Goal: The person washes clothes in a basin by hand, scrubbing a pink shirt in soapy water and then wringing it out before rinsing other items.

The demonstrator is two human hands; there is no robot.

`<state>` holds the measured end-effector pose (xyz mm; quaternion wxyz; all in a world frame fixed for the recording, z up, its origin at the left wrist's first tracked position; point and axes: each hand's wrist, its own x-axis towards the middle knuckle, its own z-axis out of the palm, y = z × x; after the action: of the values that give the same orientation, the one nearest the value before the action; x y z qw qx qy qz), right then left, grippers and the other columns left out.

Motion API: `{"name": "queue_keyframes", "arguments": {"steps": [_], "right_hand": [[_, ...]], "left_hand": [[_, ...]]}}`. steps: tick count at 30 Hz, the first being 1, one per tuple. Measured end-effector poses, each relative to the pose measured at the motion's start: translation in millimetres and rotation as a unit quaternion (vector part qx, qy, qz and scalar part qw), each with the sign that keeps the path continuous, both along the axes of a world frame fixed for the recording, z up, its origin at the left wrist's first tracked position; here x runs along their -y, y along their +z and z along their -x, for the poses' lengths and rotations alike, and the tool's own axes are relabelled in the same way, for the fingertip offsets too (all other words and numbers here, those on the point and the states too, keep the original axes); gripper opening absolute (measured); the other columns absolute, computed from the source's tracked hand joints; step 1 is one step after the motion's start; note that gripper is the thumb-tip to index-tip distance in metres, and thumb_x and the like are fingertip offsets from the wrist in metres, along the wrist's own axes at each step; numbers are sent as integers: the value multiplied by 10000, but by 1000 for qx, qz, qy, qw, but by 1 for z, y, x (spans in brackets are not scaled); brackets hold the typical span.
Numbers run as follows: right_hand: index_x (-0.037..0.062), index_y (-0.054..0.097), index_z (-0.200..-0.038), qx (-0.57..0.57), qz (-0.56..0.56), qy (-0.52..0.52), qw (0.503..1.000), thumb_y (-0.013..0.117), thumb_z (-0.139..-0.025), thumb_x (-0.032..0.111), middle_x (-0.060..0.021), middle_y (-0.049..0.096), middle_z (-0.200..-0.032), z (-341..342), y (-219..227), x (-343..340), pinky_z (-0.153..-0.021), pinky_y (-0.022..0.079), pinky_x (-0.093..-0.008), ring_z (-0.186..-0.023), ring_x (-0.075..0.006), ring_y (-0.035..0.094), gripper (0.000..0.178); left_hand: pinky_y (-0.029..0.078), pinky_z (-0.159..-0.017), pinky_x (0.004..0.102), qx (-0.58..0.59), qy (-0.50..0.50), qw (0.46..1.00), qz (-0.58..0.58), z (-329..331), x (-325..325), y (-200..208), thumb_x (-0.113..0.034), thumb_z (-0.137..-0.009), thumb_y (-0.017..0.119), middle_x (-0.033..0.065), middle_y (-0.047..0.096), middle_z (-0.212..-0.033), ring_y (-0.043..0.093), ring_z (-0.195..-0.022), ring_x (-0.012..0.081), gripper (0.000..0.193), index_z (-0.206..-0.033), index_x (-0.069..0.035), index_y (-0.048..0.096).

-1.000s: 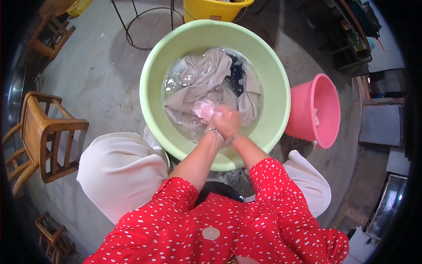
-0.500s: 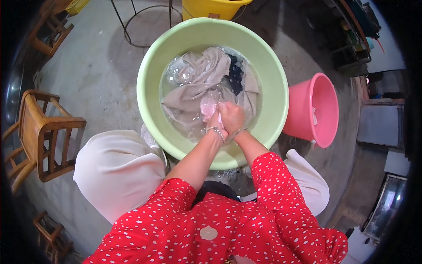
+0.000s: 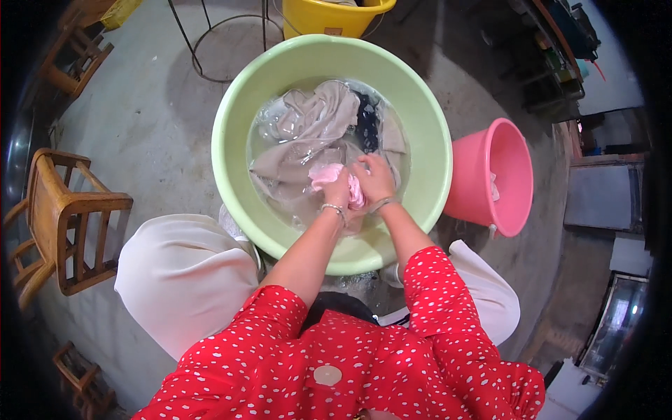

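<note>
The left hand (image 3: pixel 337 192) is holding a bunched pink cloth (image 3: pixel 324 176) in the green basin (image 3: pixel 428 161), its fingertips hiding. The right hand's (image 3: pixel 378 180) fingers are forming a loose curve beside it; whether they are gripping, I cannot tell. Water (image 3: pixel 280 210) is blurring the beige cloth (image 3: pixel 297 157). The frame is cropping the yellow bucket (image 3: pixel 350 19). A pink bucket (image 3: pixel 467 183) is standing on grey floor (image 3: pixel 168 161).

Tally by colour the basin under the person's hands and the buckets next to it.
Pale green basin: 1
Pink bucket: 1
Yellow bucket: 1
Total: 3
</note>
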<state>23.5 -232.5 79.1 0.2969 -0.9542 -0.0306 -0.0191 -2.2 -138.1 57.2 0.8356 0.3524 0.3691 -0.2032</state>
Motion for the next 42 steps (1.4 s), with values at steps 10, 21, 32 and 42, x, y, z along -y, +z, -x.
{"name": "queue_keyframes", "arguments": {"steps": [10, 21, 32, 42], "right_hand": [[58, 490, -1212, -347, -170, -18, 922, 581, -725, 59, -86, 641, -975, -19, -50, 22, -727, 468, -317, -859, -210, 596, 495], [29, 503, -1209, -433, -304, 168, 832, 694, -638, -35, -76, 554, -1113, 12, 63, -7, -840, 450, -274, -987, -133, 533, 605], [94, 595, -742, 63, 63, 181, 980, 565, -807, 260, -128, 594, -732, 48, 54, -56, -578, 463, -407, -630, -318, 584, 182], [43, 561, -764, 79, 74, 197, 974, 487, -847, 254, -176, 577, -674, 43, 45, -48, -559, 439, -447, -619, -367, 557, 238]], "left_hand": [[482, -647, 384, 131, -240, 962, 14, 21, 2, 9, -44, -692, 587, 161, 591, -908, 596, -736, 283, 325, -1010, -25, 525], [475, -795, 435, -59, 156, 933, 320, 7, -20, -57, -382, -842, 548, 146, 575, -983, 556, -893, 307, 358, -985, -55, 513], [447, -569, 379, -39, 70, 957, 278, 5, -14, -2, -567, -845, 437, 43, 545, -720, 524, -646, 213, 458, -784, -124, 534], [435, -605, 371, 49, 29, 976, 209, 12, -2, -53, -502, -870, 397, 67, 569, -749, 542, -682, 214, 432, -762, -124, 574]]}}
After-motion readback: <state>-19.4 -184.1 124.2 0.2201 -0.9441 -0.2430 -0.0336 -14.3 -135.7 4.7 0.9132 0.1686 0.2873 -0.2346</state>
